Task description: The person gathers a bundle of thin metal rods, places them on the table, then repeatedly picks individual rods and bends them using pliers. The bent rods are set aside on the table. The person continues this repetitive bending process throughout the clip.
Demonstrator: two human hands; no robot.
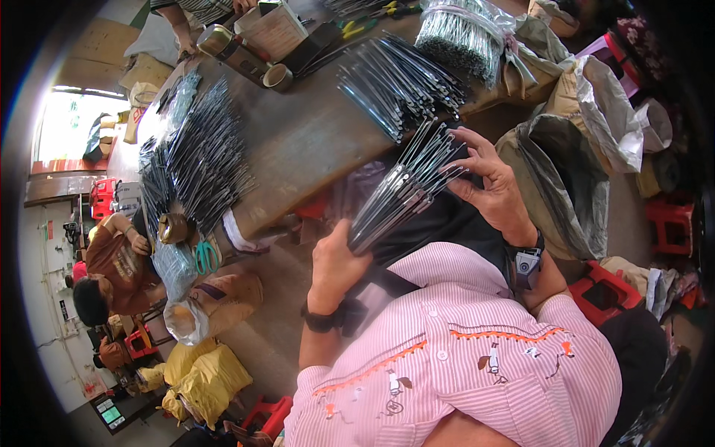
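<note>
Left hand [333, 262] grips rod bundle [401, 192] low; right hand [491, 182] curled at upper end, grip unclear; long axis slants up-right.

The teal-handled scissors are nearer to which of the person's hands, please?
Left. The left hand, gripping the bundle of metal pieces, is to the right of the scissors; the right hand is farther right, at the bundle's upper end.

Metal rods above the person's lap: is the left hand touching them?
Touching. The head view shows the left hand wrapped around the lower end of the metal rods.
</note>
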